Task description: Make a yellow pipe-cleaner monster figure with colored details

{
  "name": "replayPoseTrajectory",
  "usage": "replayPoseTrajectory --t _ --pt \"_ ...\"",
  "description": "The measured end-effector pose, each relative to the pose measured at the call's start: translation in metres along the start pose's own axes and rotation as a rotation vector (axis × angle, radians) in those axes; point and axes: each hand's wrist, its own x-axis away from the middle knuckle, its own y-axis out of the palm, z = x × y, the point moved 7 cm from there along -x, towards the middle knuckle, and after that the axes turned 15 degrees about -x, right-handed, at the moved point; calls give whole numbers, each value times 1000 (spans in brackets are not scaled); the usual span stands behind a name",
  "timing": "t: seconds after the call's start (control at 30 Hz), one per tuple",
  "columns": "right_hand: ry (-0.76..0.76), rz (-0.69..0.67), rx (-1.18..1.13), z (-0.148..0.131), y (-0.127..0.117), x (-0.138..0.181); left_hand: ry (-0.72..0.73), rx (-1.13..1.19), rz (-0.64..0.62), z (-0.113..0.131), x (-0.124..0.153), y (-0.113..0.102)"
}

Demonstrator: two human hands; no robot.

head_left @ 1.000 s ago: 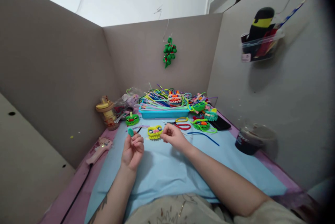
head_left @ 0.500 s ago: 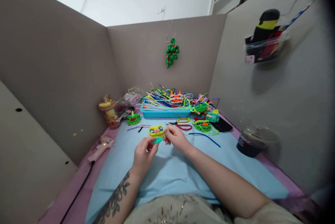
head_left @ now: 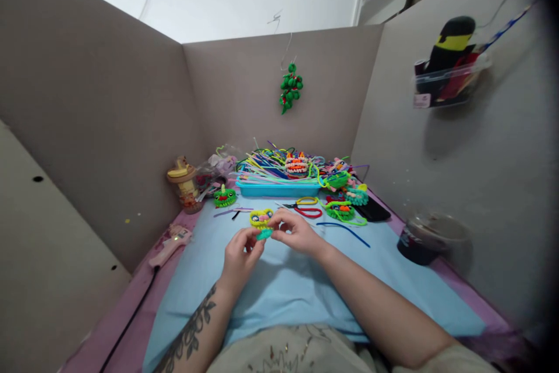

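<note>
A small teal fuzzy piece [head_left: 264, 234], seemingly bent pipe cleaner, is pinched between the thumb and fingers of my left hand [head_left: 241, 251]. At its right end are the thumb and fingertips of my right hand [head_left: 297, 232], closed around that edge. Just behind my fingers sits a yellow pipe-cleaner face [head_left: 261, 217] with eyes and a pink middle, partly covered by my right fingers. Red-and-yellow-handled scissors [head_left: 308, 211] lie beyond my right hand. A dark blue pipe cleaner [head_left: 345, 230] rests to the right of it.
A blue tray [head_left: 279, 189] heaped with pipe cleaners stands at the back. Around it are a green face [head_left: 225, 197], another green piece [head_left: 340, 210] and a black phone [head_left: 373, 210]. Left are a pink glue gun [head_left: 168, 248] and a cup [head_left: 186, 189]; right, a dark tub [head_left: 414, 242].
My right hand has moved slightly left and its fingers have reached the right end of the teal piece. My left hand keeps its pinch. The whole view has shifted a little.
</note>
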Motion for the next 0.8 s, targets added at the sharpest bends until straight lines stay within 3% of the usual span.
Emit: replayPoseTrajectory --t 0.5,0.8 --pt "39 -195 -21 0 9 1 28 48 -126 7 -2 6" --pt "50 -247 -81 -1 11 3 22 58 -161 8 -2 6"
